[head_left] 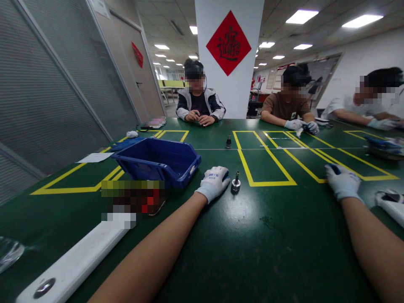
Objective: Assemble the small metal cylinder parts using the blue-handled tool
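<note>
Metal part stands on the green table, wide silver end down, thin dark stem up. Probably set that way because the broad end is the stable one.

Left hand, gloved, is just beside it, back up, fingers bent. Nothing seen in the grip; fingertips point away and the underside is hidden, so can't tell how far they're closed. Forearm looks propped on the table, likely for steadiness.

Right hand is well apart, near the yellow tape, fingers partly curled, some blue palm coating showing. Can't tell if anything's in it. Wide hand spacing leaves the metal part in plain sight.

Black part farther out, also upright, outside the tape box; wide base again seems the reason.

Blue bin left of left hand, lower lip angled rightward, presumably for easy reach. White strap lies nearer, aside from the hands.

Across the table: three people, hands on or over the tabletop. Paper far left, beyond the tape.
</note>
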Available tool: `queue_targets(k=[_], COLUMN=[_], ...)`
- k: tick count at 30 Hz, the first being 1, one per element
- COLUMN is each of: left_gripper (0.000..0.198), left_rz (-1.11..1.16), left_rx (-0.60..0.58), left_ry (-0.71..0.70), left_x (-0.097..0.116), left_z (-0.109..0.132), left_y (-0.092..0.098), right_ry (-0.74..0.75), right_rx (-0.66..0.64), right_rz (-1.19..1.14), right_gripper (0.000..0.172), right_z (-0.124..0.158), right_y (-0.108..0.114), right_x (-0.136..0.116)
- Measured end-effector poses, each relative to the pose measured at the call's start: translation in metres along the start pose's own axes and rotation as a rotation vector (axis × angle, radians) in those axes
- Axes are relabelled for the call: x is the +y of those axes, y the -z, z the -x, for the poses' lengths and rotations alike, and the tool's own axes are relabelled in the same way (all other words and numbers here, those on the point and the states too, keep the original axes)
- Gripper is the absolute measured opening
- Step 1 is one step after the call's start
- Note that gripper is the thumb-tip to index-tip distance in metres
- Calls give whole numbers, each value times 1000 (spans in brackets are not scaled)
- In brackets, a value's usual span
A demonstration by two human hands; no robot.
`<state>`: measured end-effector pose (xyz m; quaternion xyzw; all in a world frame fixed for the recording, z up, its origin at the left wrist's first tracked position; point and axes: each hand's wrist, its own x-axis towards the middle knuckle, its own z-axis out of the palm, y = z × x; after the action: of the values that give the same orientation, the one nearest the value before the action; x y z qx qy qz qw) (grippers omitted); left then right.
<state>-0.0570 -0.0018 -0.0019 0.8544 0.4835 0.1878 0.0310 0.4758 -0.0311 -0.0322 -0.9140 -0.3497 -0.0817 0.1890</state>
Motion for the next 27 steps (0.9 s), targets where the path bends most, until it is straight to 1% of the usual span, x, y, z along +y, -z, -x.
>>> queue_targets(k=[5, 13, 18, 21, 23, 27], left_gripper=[33, 32, 32, 32, 32, 32], left_rz=[-1, -11, -9, -8, -6, -4], left_rx=[-4, -4, -4, 0, 6, 10], left_ry=[3, 6, 4, 1, -5, -5], left_x=[0, 1, 1, 0, 0, 0], left_z=[0, -1, 0, 0, 0, -1], left_y=[0, 1, 1, 0, 0, -1], right_ry=[1, -56, -37, -39, -36, -8], right_rx=[-16, -60, -23, 47, 83, 64], right_rz=[47, 43, -9, -50, -58, -26], right_gripper=[62, 63, 66, 70, 68, 61], right_z=[1, 3, 11, 12, 11, 6], right_y=[3, 4, 7, 7, 6, 2], right_x=[-1, -11, -14, -9, -5, 0])
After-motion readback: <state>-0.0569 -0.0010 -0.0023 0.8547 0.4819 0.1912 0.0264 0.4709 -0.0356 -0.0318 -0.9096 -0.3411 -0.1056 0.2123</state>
